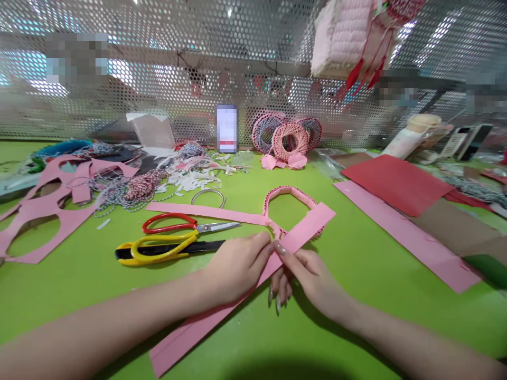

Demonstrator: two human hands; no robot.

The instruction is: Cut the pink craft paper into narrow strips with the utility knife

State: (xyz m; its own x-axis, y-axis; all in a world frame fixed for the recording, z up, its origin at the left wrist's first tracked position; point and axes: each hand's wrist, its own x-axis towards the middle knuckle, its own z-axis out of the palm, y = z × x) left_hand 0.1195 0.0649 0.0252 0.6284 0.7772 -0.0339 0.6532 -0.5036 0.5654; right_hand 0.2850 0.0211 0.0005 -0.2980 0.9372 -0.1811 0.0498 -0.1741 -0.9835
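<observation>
**snag risk:** the long pale pink paper strip looks thin, so I reckon the long fingernails could catch its edge or crease it if the pinch gets too tight.
**clutter risk:** the yellow-handled shears with long black blades lie just left of the work, so a careless sideways move could knock them or nick the paper.
**strip and loop:** the strip runs diagonally from bottom centre to right of centre, crossing the base of an arched loop wrapped in pink cord. A second pink paper strip heads left from that loop. Looks neat and flat, with no obvious tears.
**left hand:** nearly closed, fingers wrapped at the strip's edge, holding it.
**right hand:** pinching the strip between fingertips, other fingers curled below, not fully shut.
**left of the hands:** a pink cut-out sheet with oval holes at far left, then a red-and-white twine hank and red-handled scissors, all on the bright green table.
**upper right:** cord-wrapped rings, then a red card sheet.
</observation>
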